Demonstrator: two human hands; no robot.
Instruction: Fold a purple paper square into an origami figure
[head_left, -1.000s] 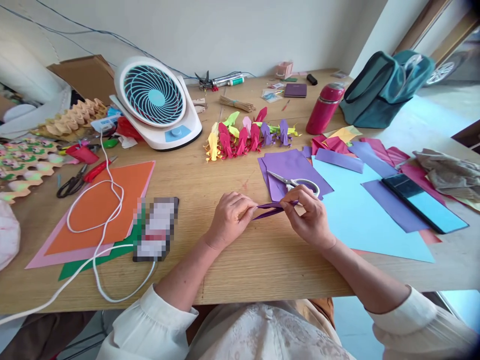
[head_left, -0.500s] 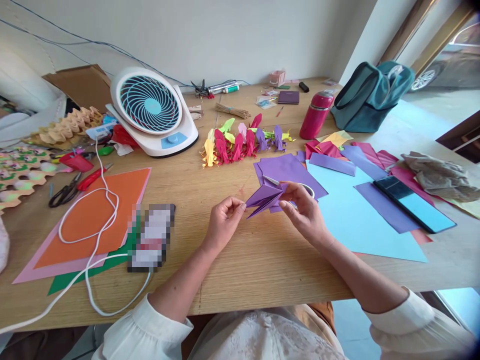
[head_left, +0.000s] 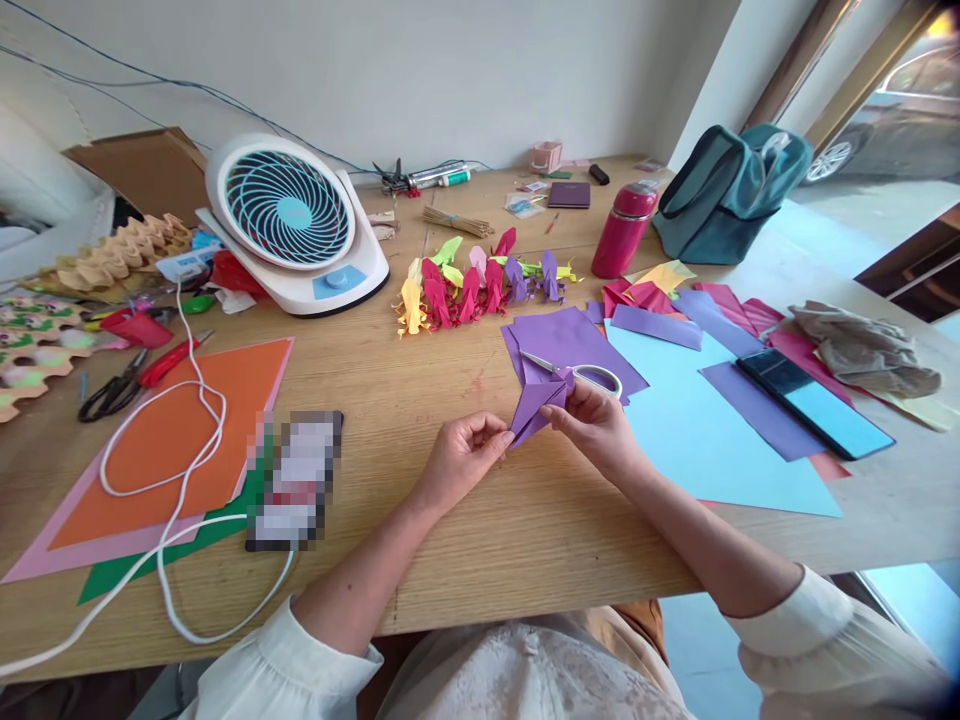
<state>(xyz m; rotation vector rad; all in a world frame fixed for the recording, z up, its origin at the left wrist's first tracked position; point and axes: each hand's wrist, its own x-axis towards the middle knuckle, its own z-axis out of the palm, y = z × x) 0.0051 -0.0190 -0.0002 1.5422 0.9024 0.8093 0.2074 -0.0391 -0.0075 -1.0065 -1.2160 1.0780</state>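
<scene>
Between my two hands is a folded purple paper (head_left: 534,408), pointed toward the lower left. The fingers of my left hand (head_left: 471,455) pinch its lower tip. My right hand (head_left: 596,425) grips the other end between thumb and fingers. Just behind the folded paper, scissors (head_left: 604,378) with white handles lie on flat purple sheets (head_left: 577,335); my right fingers partly cover them. Farther back stands a cluster of folded paper figures (head_left: 469,290) in yellow, red, pink, green and purple.
A fan (head_left: 292,225) stands back left. Orange sheets (head_left: 161,450), a white cable (head_left: 217,420) and a phone (head_left: 296,480) lie at left. To the right are a light blue sheet (head_left: 712,440), another phone (head_left: 817,400), a red bottle (head_left: 624,235) and a teal bag (head_left: 720,210).
The folded purple paper has tilted and now shows a flatter face, its layers closer together. Both hands have shifted slightly right and down with it. The camera view has turned a little.
</scene>
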